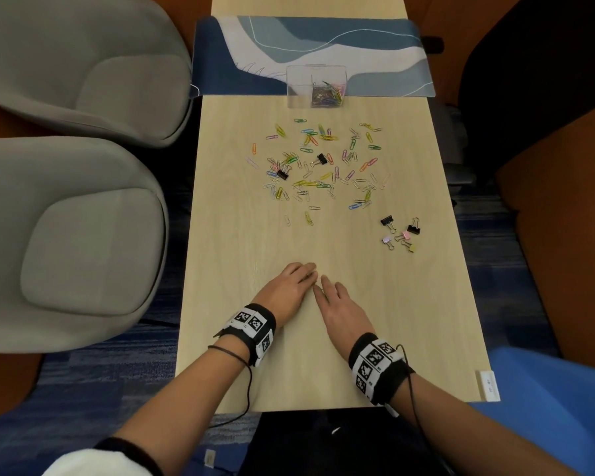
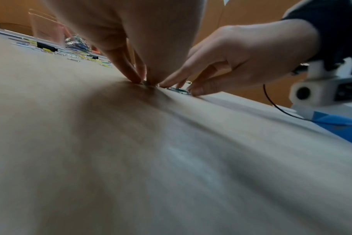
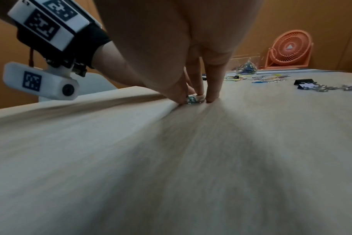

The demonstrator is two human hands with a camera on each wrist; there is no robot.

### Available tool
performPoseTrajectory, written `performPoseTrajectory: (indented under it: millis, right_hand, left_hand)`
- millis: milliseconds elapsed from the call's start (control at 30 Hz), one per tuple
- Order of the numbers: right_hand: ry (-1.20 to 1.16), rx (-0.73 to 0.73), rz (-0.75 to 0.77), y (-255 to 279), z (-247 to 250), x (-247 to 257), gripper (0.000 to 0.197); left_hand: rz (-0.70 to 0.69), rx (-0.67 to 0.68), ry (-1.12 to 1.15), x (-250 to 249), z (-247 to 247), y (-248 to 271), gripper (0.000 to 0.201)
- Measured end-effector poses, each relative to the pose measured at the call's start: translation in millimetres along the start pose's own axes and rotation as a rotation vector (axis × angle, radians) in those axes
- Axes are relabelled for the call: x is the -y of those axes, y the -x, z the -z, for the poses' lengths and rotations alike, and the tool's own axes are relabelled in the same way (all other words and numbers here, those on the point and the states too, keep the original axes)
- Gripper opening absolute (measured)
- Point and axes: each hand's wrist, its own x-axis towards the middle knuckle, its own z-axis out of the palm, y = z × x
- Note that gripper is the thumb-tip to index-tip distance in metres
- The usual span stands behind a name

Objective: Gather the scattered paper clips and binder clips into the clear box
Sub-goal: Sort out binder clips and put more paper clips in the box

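Many coloured paper clips (image 1: 323, 163) lie scattered over the middle of the wooden table (image 1: 248, 355). The clear box (image 1: 316, 85) stands at the far end with several clips inside. A few binder clips (image 1: 401, 231) sit in a group at the right. Both hands meet near the table's front. My left hand (image 2: 146, 81) has thumb and fingers closed together on a small silvery paper clip against the tabletop. My right hand (image 3: 191, 99) pinches a green-blue paper clip (image 3: 191, 101) between thumb and fingers, also flat on the table.
Two black binder clips (image 1: 320, 159) lie among the scattered paper clips. A blue and white mat (image 1: 375, 56) lies under the box. Two grey chairs (image 1: 76, 228) stand left of the table. An orange fan (image 3: 289, 49) stands beyond the box.
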Motion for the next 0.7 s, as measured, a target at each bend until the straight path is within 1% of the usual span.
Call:
performPoseTrajectory:
  millis: [67, 100, 133, 200, 267, 300, 333, 400, 433, 533, 567, 633, 667, 700]
  right_hand:
    - [-0.012, 0.052, 0.012, 2, -5, -7, 0.06]
    - [-0.005, 0.065, 0.03, 2, -5, -11, 0.059]
    - [0.013, 0.077, 0.058, 2, -6, -15, 0.054]
    - [0.052, 0.09, 0.126, 1, -5, -23, 0.039]
    - [0.09, 0.096, 0.184, -1, -2, -27, 0.027]
    - [0.109, 0.094, 0.208, -2, -1, -28, 0.023]
    - [0.127, 0.086, 0.223, -4, -1, -29, 0.021]
    - [0.117, 0.072, 0.218, -6, 0, -28, 0.024]
    - [0.104, 0.073, 0.208, -5, -1, -27, 0.027]
    - [0.141, 0.111, 0.193, 6, -8, -18, 0.031]
    - [0.15, 0.129, 0.184, 9, -10, -15, 0.033]
    - [0.152, 0.15, 0.149, 11, -10, -10, 0.035]
    - [0.15, 0.154, 0.129, 10, -8, -8, 0.033]
    - [0.145, 0.162, 0.113, 8, -6, -6, 0.031]
  left_hand:
    - [-0.017, -0.031, 0.001, 2, -4, 5, 0.035]
    - [-0.011, -0.051, 0.009, 1, -5, 7, 0.031]
    - [0.008, -0.071, 0.023, 0, -7, 8, 0.027]
    - [0.069, -0.117, 0.069, -4, -7, 9, 0.022]
    - [0.109, -0.129, 0.097, -9, -4, 8, 0.018]
    - [0.117, -0.13, 0.108, -11, -2, 8, 0.019]
    - [0.123, -0.122, 0.124, -14, -1, 8, 0.026]
    - [0.131, -0.093, 0.128, -21, 1, 9, 0.039]
    - [0.128, -0.076, 0.116, -25, 2, 9, 0.041]
    - [0.172, -0.022, 0.097, -28, -1, 9, 0.036]
    - [0.185, -0.02, 0.094, -26, -1, 8, 0.035]
    - [0.153, -0.051, 0.081, -24, 0, 4, 0.033]
    - [0.138, -0.051, 0.061, -24, -1, 2, 0.031]
    - [0.152, -0.049, 0.056, -25, -1, 0, 0.026]
